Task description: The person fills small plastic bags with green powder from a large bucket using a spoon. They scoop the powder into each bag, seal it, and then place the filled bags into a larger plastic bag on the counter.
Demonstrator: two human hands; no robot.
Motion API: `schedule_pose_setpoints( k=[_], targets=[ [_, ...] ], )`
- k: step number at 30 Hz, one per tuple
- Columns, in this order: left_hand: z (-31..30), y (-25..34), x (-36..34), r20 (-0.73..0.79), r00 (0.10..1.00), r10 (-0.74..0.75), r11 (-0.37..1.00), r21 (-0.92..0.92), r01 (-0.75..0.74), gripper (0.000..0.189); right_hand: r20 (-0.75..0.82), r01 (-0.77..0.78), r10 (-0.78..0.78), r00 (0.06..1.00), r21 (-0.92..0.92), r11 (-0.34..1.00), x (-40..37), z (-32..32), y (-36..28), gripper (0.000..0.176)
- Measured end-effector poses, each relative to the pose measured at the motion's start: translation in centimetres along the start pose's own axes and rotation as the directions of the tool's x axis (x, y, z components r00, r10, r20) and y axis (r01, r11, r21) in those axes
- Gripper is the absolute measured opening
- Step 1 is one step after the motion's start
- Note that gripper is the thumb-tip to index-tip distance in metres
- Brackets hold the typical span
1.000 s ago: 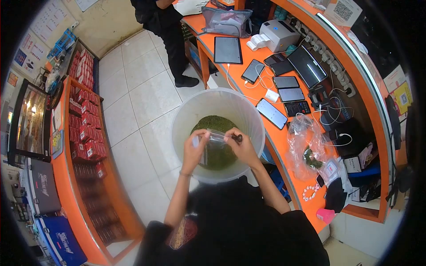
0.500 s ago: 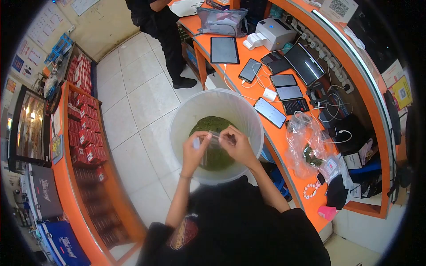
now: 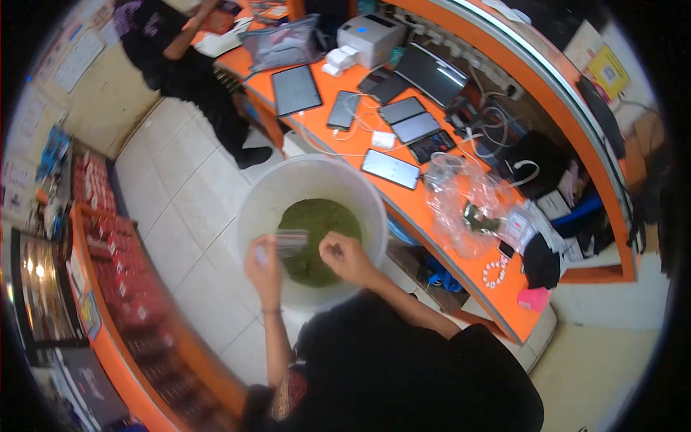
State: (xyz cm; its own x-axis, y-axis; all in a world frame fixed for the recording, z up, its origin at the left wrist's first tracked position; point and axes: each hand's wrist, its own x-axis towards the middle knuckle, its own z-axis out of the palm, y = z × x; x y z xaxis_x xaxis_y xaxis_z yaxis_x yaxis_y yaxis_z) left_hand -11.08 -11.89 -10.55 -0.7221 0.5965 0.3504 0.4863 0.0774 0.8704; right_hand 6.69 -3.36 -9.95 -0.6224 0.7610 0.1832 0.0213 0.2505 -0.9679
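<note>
My left hand is closed on a small clear zip bag, which sticks out to the right from its fingertips. My right hand is a little to the right of the bag, apart from it, with its fingers curled together; whether anything is in them I cannot make out. Both hands are over a large translucent white tub standing on the floor. Green powder covers much of its bottom.
To the right runs an orange counter with phones, a tablet, a label printer, cables and a crumpled plastic bag. A person in black stands beyond the tub. Shelves of red boxes line the left.
My right hand has let go of the bag's edge and moved apart to the right. The bag stays in my left hand. The whole view has swung and tilted.
</note>
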Motion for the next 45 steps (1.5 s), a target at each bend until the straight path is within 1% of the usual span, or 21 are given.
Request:
schedule_pose_setpoints(
  k=[4,6,8,10,11,13,14,16,17,18,21,23,26,28,30,32,34,36,39,42,45],
  targets=[
    [2.5,5.9,2.7,0.154,0.979,-0.132,0.991,0.034,0.128,0.019,-0.06,-0.061,0.053,0.997,-0.138,0.989,-1.8,-0.5,2.5,0.011],
    [6.3,10.2,3.5,0.334,0.941,0.056,0.998,-0.051,-0.041,0.021,-0.029,-0.088,0.083,0.996,-0.29,0.953,-2.1,-0.3,3.0,0.015],
    [9.7,14.7,3.0,0.394,0.883,0.255,0.943,-0.303,-0.138,0.027,-0.009,-0.165,0.169,0.986,-0.273,0.948,-1.9,-0.2,3.0,0.018],
    [12.1,17.3,2.1,0.454,0.813,0.364,0.898,-0.403,-0.178,0.036,-0.105,0.11,-0.135,0.985,-0.219,0.97,-1.9,0.2,4.3,0.018],
    [12.1,17.1,1.9,0.454,0.812,0.366,0.897,-0.405,-0.178,0.036,-0.088,0.048,-0.067,0.994,-0.203,0.978,-2.1,-0.2,4.4,0.02],
    [11.9,15.6,1.2,0.649,0.758,0.069,0.874,-0.405,0.268,0.051,-0.161,-0.003,-0.027,0.986,-0.187,0.982,-2.0,0.1,4.8,0.02],
    [11.1,14.5,1.1,0.653,0.755,0.067,0.877,-0.4,0.268,0.051,-0.231,-0.055,0.016,0.973,-0.165,0.985,-2.1,0.4,5.1,0.02],
    [8.5,11.6,1.4,0.667,0.714,-0.211,0.658,-0.443,0.608,0.06,-0.273,-0.142,0.132,0.953,-0.017,0.99,-1.4,-0.2,3.5,0.02],
    [7.4,10.0,1.6,0.637,0.725,-0.261,0.647,-0.442,0.621,0.062,-0.294,-0.217,0.245,0.924,0.126,0.968,-0.8,-0.8,2.2,0.02],
    [6.5,8.1,1.6,0.6,0.736,-0.313,0.636,-0.443,0.632,0.065,-0.158,-0.28,0.328,0.931,0.263,0.923,-0.4,-1.6,0.9,0.018],
    [4.5,5.4,0.8,0.591,0.728,-0.347,0.545,-0.505,0.669,0.064,-0.012,-0.162,0.169,0.986,0.215,0.963,0.5,-1.1,-1.0,0.016],
    [3.6,4.6,0.3,0.651,0.692,-0.311,0.399,-0.572,0.717,0.068,0.082,-0.154,0.156,0.984,-0.021,0.988,1.1,-0.4,-1.5,0.013],
    [2.8,3.6,0.0,0.657,0.693,-0.297,0.335,-0.608,0.72,0.072,0.033,-0.071,0.067,0.997,0.115,0.991,1.6,1.3,1.3,0.018],
    [2.0,3.1,0.3,0.64,0.699,-0.319,0.335,-0.614,0.715,0.072,0.121,-0.131,0.123,0.985,0.063,0.989,1.9,0.5,0.2,0.017],
    [1.1,2.9,0.4,0.651,0.682,-0.334,0.433,-0.537,0.724,0.068,0.256,-0.349,0.292,0.922,0.217,0.911,2.1,0.0,-0.3,0.017],
    [0.7,2.4,0.4,0.624,0.704,-0.338,0.474,-0.534,0.701,0.063,0.255,-0.275,0.213,0.943,0.241,0.931,2.1,-0.2,1.4,0.017],
    [-0.5,2.3,1.0,0.728,0.611,-0.311,0.657,-0.3,0.691,0.061,0.24,-0.37,0.336,0.911,0.114,0.922,2.5,-1.3,0.5,0.013],
    [-1.2,1.7,1.3,0.721,0.627,-0.296,0.725,-0.258,0.639,0.056,0.242,-0.431,0.381,0.892,0.208,0.878,2.4,-1.8,0.6,0.012],
    [-1.4,-1.5,1.4,0.55,0.772,-0.317,0.899,-0.084,0.429,0.046,0.064,-0.343,0.338,0.939,0.239,0.908,2.4,-1.8,3.3,0.02],
    [-0.9,-0.3,1.1,0.582,0.74,-0.339,0.783,-0.261,0.564,0.042,0.174,-0.426,0.398,0.901,0.177,0.887,2.3,-0.9,1.7,0.017],
    [0.2,0.7,0.9,0.576,0.779,-0.25,0.853,-0.249,0.458,0.044,0.324,-0.558,0.502,0.802,0.106,0.823,2.7,-0.4,-0.5,0.019]
  ],
)
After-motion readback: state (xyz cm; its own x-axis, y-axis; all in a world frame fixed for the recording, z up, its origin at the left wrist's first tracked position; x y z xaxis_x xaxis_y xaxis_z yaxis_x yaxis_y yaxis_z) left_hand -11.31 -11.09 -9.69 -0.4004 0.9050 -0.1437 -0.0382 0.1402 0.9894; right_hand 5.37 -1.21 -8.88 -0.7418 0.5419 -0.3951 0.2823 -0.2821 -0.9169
